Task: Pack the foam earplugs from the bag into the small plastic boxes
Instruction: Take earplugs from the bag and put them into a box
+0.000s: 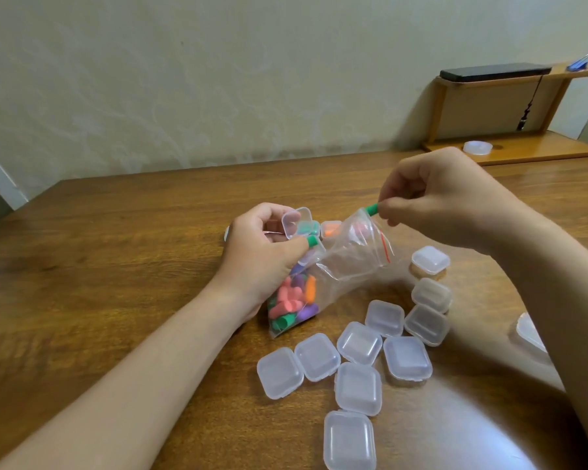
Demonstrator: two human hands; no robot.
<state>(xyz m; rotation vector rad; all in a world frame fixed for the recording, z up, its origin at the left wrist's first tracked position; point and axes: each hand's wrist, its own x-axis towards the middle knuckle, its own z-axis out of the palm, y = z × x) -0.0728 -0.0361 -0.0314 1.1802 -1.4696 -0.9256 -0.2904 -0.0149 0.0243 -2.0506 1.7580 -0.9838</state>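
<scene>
A clear zip bag (340, 262) lies on the wooden table, its lower end full of pink, orange, purple and green foam earplugs (294, 301). My right hand (431, 198) pinches a green earplug (371, 209) just above the bag's open mouth. My left hand (262, 252) holds an open small plastic box (297, 222), with a green earplug (311, 241) under the thumb. Behind it stands a box with green plugs (309, 228) and another box with orange plugs (331, 229).
Several shut, empty clear boxes (358, 342) lie scattered at the front right of the table. A wooden shelf (510, 147) stands at the back right with a tape roll (477, 147) on its base and a dark flat device (494, 72) on top.
</scene>
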